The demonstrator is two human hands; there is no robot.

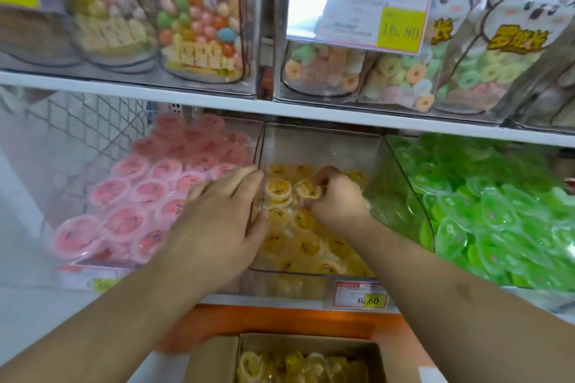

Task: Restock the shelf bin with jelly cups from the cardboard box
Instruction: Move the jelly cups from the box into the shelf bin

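Note:
A clear shelf bin [326,146] in the middle of the lower shelf holds several yellow jelly cups [306,246]. My right hand [337,200] is inside the bin, its fingers curled round yellow jelly cups at the back. My left hand [222,221] lies at the bin's left wall, fingers extended and reaching over the wall towards the cups. Below, at the bottom edge, an open cardboard box [214,361] shows more yellow jelly cups [298,365].
A bin of pink jelly cups [146,196] stands to the left, a bin of green ones [497,211] to the right. Price tags [362,297] hang on the shelf front. The upper shelf [217,96] carries candy jars and bags. An orange ledge runs below.

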